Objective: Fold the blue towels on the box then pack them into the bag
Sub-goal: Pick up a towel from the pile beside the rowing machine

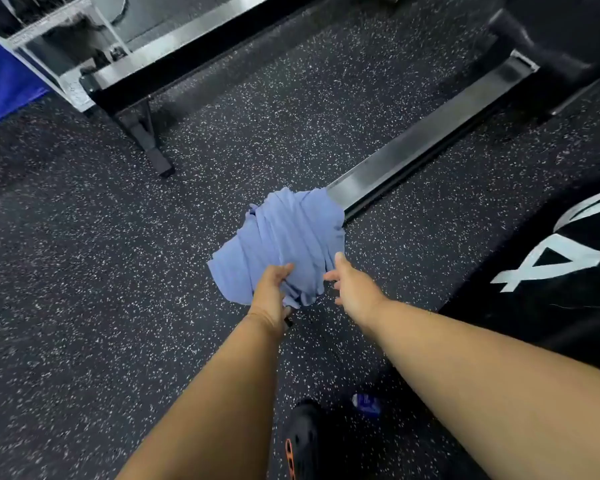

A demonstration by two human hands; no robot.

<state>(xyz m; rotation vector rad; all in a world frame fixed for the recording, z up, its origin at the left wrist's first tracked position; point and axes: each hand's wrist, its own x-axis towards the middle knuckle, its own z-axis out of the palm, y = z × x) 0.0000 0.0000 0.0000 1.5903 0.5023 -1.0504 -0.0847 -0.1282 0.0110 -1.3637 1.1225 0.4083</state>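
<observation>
Gripping bunched blue towel (284, 237) at near edge: left hand (271, 296), fingers curled into cloth. Right hand (352, 289) just beside, fingers spread, holding nothing. Towel held above speckled floor (84, 271), covering end of metal bar (430, 140).

One blue towel (284, 237), light periwinkle, bunched and heavily creased, unfolded. Held up above the speckled floor, its far end overlapping the end of a black metal rail. Near edge gathered into a wad; lower left corner hangs loose.
</observation>
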